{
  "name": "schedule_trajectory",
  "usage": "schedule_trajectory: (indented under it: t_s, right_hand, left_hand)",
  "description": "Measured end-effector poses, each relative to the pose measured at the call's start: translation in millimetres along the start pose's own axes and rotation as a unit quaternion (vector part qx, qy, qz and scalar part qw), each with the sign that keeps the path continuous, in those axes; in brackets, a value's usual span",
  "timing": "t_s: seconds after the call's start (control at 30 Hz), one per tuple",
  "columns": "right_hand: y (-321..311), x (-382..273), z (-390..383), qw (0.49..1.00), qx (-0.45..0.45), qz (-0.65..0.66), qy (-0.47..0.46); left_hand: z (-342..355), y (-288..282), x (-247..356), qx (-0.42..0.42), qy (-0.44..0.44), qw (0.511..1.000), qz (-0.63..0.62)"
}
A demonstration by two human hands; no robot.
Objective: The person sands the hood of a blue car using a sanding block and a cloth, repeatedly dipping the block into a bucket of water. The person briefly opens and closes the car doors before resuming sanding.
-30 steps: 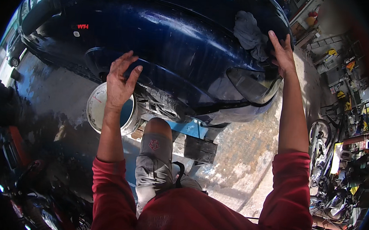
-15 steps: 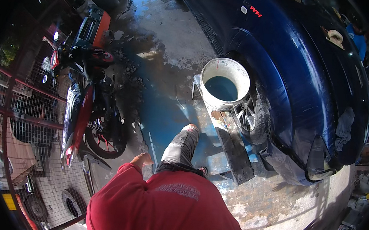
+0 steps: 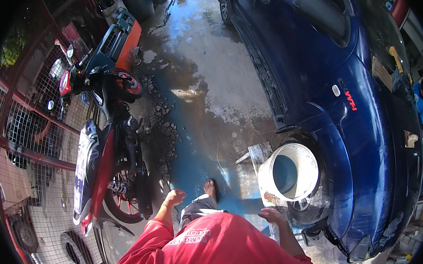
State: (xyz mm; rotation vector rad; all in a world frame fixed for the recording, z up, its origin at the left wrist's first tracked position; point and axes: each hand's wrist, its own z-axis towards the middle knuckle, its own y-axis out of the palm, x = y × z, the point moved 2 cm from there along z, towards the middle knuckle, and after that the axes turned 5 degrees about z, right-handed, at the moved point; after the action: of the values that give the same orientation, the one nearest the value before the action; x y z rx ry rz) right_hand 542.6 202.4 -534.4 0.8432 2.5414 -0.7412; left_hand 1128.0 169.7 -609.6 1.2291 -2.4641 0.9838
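- Our right hand holds nothing: its grip is loosely spread, fingers relaxed, hanging just beside the lower rim of the white bucket.
- Our left hand is also empty, its grip curled loosely into a half fist at our side, above the wet floor.
- The white bucket stands open and upright on the concrete floor, close against the front wheel of the dark blue car; its inside looks blue-shaded, and we cannot tell whether it holds water.
- Just to the left of the bucket lies a flat pale board on the ground.
- Our sandalled foot is set on the wet, blue-tinted patch of floor between the two hands.
- Our red sleeves and red shirt fill the lower edge.
- Well apart to our left, a red and black motorcycle is parked by a wire fence, with a loose tyre lying near it.
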Motion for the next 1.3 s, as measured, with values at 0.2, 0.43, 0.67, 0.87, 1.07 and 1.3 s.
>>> schedule_trajectory:
  t_s: [0.2, 0.43, 0.67, 0.87, 1.07, 1.3]
  right_hand:
    - [-109.8, -226.9, 57.8, 0.983, 0.068, 0.053, -0.161]
    - [-229.1, -323.7, 170.3, 0.990, 0.093, 0.001, -0.105]
    - [-442.9, -458.9, 330.5, 0.970, 0.207, 0.031, -0.125]
    - [-671.8, -652.6, 421.9, 0.910, 0.345, 0.020, -0.229]
    - [-885.3, -860.7, 468.5, 0.814, 0.478, -0.104, -0.313]
    - [-1038.1, -979.6, 575.6, 0.769, 0.615, -0.128, -0.122]
  left_hand:
    - [51.2, -117.6, 53.6, 0.055, 0.055, 0.996, 0.053]
    - [146.6, -160.8, 30.2, 0.067, 0.007, 0.983, -0.169]
    - [202.9, -162.1, 38.0, -0.088, 0.001, 0.991, 0.103]
    - [297.8, -260.6, 147.3, -0.087, -0.138, 0.980, -0.109]
    - [437.7, -421.7, 298.5, 0.161, -0.111, 0.888, -0.417]
    - [601.2, -558.5, 402.5, -0.053, -0.110, 0.945, -0.304]
